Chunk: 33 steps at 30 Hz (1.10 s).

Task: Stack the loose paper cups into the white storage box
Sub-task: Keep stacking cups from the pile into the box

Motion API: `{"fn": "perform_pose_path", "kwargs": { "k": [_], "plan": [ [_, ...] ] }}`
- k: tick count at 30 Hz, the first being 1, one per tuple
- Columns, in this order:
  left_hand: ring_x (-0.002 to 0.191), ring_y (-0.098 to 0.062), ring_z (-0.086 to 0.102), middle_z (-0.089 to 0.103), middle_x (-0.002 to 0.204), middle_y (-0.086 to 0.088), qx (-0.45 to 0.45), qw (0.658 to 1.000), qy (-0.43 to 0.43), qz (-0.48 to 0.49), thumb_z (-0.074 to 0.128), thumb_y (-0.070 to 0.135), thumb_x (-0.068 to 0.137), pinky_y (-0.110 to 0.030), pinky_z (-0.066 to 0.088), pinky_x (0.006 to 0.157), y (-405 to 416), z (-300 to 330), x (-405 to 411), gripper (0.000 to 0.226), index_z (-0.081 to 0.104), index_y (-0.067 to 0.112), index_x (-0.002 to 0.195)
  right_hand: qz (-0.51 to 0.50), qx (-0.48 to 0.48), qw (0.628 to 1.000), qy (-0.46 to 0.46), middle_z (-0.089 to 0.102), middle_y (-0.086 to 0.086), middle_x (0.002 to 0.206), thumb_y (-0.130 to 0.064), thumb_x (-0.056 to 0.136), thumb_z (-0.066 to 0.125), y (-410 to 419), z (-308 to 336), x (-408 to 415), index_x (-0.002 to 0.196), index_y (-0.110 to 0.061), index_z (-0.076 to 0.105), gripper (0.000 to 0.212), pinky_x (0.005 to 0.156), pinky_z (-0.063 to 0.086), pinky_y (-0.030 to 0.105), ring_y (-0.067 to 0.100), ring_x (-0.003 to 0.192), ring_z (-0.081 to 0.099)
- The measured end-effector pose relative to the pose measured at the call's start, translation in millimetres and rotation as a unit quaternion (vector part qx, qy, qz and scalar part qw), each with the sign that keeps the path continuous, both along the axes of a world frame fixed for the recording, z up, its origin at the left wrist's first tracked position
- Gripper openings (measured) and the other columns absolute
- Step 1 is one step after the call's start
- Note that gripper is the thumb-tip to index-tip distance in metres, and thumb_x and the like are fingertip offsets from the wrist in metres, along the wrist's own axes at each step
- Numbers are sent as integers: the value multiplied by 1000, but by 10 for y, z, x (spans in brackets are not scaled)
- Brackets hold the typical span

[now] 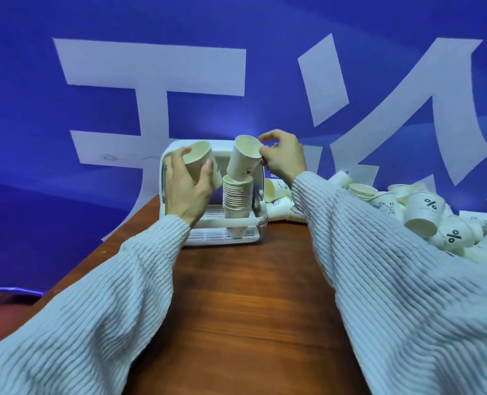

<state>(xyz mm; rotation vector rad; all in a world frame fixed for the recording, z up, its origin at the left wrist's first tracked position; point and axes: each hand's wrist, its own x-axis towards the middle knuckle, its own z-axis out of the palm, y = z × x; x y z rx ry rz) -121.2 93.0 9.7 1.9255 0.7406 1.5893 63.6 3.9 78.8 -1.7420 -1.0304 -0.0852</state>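
While the left hand (186, 185) grips a cup (199, 163) with curled fingers at centre frame, the right hand (283, 158) pinches the rim of a tilted cup (243, 161) whose base meets the stack (237, 201) standing in the white box (253, 220). Loose cups (424, 212) lie heaped at right on the wooden table (250, 309), before a blue banner (65, 109).

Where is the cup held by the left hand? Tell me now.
In the head view the cup is left of centre, gripped by the left hand before the white storage box, left of the stack.
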Motion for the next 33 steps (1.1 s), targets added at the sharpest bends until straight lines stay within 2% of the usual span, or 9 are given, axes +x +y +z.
{"fn": "perform_pose_path", "kwargs": {
  "k": [4, 8, 13, 17, 20, 25, 28, 30, 33],
  "plan": [
    [121, -16, 45, 45, 136, -5, 2, 1000, 14, -5, 60, 45, 97, -43, 45, 103, 112, -38, -95, 48, 45, 19, 134, -15, -127, 990, -59, 77, 6, 91, -15, 78, 62, 308, -63, 6, 92, -22, 76, 21, 91, 58, 42, 28, 96, 72],
    [117, -18, 50, 47, 134, -4, -6, 999, 37, -4, 61, 47, 96, -40, 48, 97, 192, -36, -128, 47, 46, 21, 132, -22, -230, 968, -96, 75, 10, 104, -12, 81, 65, 441, -246, -68, 92, -21, 73, 17, 88, 55, 34, 29, 102, 69],
    [116, -18, 52, 52, 128, 0, 0, 999, 34, -25, 66, 48, 91, -43, 51, 98, 267, 72, 4, 50, 51, 22, 131, -20, -208, 971, -115, 71, 5, 116, -21, 89, 56, 437, -440, -113, 104, -25, 69, 20, 87, 48, 36, 31, 109, 62],
    [126, -13, 45, 50, 142, -6, 47, 998, 32, -22, 70, 38, 92, -20, 33, 105, 258, 266, 251, 53, 56, 12, 136, -35, -155, 984, -82, 74, 2, 115, -36, 94, 53, 377, -421, -40, 106, -26, 73, 26, 93, 52, 40, 29, 109, 65],
    [132, -19, 47, 46, 148, -3, 83, 995, 55, -20, 68, 41, 93, -37, 41, 104, 275, 328, 430, 49, 57, 18, 135, -61, -95, 991, -66, 75, -2, 105, -43, 94, 53, 279, -445, 46, 101, -28, 72, 26, 90, 54, 41, 27, 101, 66],
    [118, -26, 58, 47, 143, -2, 184, 968, 168, -5, 62, 44, 96, -42, 50, 90, 283, 214, 579, 38, 59, 24, 127, -76, -57, 993, -64, 70, -6, 83, -44, 94, 52, 86, -504, 267, 96, -27, 70, 25, 80, 53, 38, 25, 88, 66],
    [114, -27, 56, 55, 135, -2, 254, 912, 313, 76, 43, 64, 95, -43, 44, 93, 315, 32, 613, 51, 61, 26, 125, -95, -59, 992, -60, 67, -8, 79, -42, 93, 50, 2, -564, 398, 91, -26, 69, 25, 77, 52, 38, 27, 86, 66],
    [114, -25, 53, 59, 133, -1, 278, 876, 374, 123, 24, 76, 92, -43, 39, 95, 318, -110, 595, 70, 62, 27, 125, -101, -102, 987, -78, 69, -5, 85, -38, 95, 50, -32, -650, 478, 94, -25, 72, 25, 78, 51, 38, 29, 91, 66],
    [124, -27, 52, 56, 143, -4, 245, 883, 385, 112, 17, 81, 91, -46, 38, 101, 351, -257, 593, 86, 45, 23, 147, -98, -220, 960, -144, 72, 1, 118, -28, 94, 51, -35, -844, 553, 117, -24, 73, 32, 92, 48, 39, 30, 113, 62]
  ]
}}
